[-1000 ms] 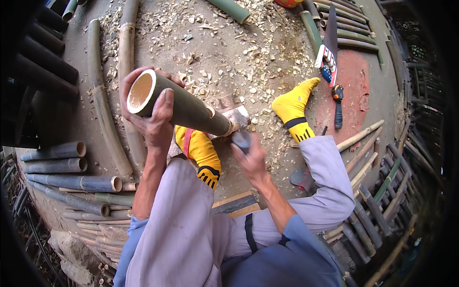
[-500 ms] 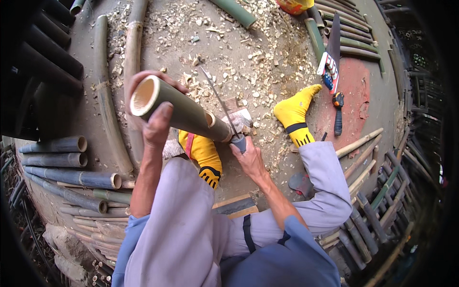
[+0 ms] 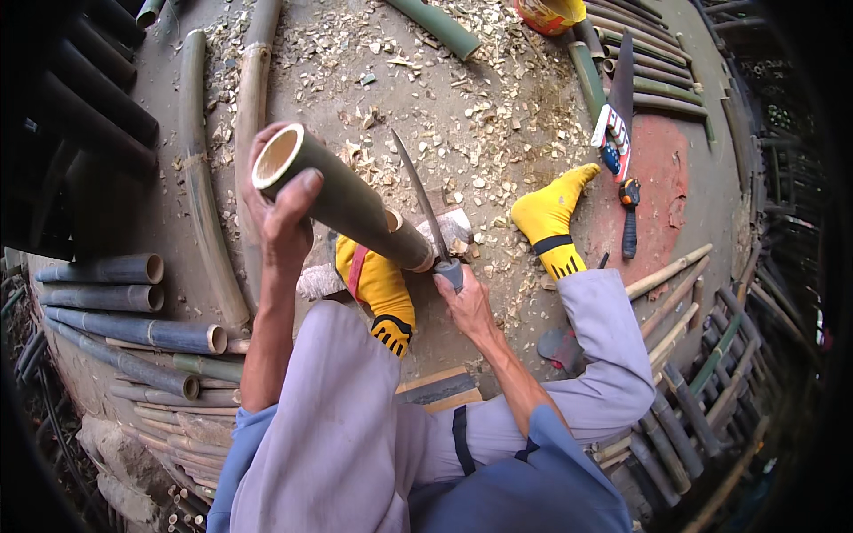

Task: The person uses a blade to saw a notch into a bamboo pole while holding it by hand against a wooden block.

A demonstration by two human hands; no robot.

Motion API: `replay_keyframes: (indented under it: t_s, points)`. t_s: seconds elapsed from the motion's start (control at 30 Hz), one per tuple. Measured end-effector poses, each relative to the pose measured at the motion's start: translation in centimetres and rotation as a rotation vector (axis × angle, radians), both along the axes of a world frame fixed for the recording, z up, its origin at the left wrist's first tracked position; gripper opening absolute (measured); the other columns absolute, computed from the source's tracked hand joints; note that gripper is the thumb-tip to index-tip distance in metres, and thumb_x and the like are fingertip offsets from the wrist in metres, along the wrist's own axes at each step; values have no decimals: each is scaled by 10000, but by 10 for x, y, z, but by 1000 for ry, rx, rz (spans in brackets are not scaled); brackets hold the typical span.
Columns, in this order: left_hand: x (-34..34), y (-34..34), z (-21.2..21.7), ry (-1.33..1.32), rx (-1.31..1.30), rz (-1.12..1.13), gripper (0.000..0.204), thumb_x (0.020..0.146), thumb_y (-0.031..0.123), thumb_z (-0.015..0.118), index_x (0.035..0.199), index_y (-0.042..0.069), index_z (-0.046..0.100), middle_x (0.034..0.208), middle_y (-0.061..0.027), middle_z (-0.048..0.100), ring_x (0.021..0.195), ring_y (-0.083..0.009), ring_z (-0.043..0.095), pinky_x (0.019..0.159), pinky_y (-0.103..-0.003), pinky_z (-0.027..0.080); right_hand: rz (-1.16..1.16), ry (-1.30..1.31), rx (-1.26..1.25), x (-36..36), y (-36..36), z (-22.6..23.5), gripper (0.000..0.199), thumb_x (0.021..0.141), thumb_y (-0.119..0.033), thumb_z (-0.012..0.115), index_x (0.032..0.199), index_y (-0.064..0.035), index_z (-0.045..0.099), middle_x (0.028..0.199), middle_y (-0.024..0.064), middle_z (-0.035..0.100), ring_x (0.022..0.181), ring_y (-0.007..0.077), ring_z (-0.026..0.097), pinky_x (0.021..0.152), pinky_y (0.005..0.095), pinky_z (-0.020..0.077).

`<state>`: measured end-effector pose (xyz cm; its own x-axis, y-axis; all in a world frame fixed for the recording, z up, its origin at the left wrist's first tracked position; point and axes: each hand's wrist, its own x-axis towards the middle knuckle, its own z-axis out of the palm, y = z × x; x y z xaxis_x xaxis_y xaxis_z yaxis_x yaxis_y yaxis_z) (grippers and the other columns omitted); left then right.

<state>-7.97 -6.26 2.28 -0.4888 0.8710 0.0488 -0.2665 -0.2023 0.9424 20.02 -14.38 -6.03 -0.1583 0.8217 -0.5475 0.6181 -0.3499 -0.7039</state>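
Note:
A thick dark-green bamboo tube (image 3: 346, 195) is held tilted in front of me, its pale hollow end up at the left. My left hand (image 3: 283, 200) wraps round that upper end, thumb on the near side. A notch shows in the tube's wall toward its lower end. My right hand (image 3: 466, 298) closes round the grey handle of a long-bladed knife (image 3: 418, 194). The blade points up and away, beside the tube's lower end. Whether the blade touches the tube I cannot tell. Below the tube is my left foot in a yellow sock (image 3: 378, 284).
Wood chips (image 3: 426, 107) cover the ground ahead. A handsaw (image 3: 620, 107) and an orange-black handled tool (image 3: 629, 218) lie at the right near a red patch. Bamboo poles (image 3: 133, 329) are stacked at the left, more at the right. A bucket (image 3: 549, 13) stands at the far side.
The bamboo tube's upper end has shifted slightly right, with my left hand. The knife in my right hand has turned so its blade shows broader and its tip sits farther right.

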Motion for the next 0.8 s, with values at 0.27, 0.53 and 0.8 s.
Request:
replay_keyframes:
  t_s: [0.27,0.53,0.8]
  points:
    - [16,-9,4,-140,187,77,583,789,189,632,1281,-31,408,906,-174,569,800,-274,625,736,-390,547,-27,152,297,-13,19,90,458,874,-405,656,1064,-5,541,803,148,659,720,282,685,607,353,525]
    - [30,-11,10,-41,109,20,501,781,172,601,1203,-48,445,949,-168,537,862,-279,586,807,-407,503,106,-65,194,-5,19,25,443,879,-387,655,1045,3,527,747,147,662,671,221,666,565,358,518]
    - [24,-2,13,-4,72,20,480,774,139,622,1186,-40,452,946,-175,554,850,-278,606,788,-384,516,-109,355,422,-17,20,91,484,852,-382,691,1076,18,533,777,112,649,675,207,666,598,319,530]
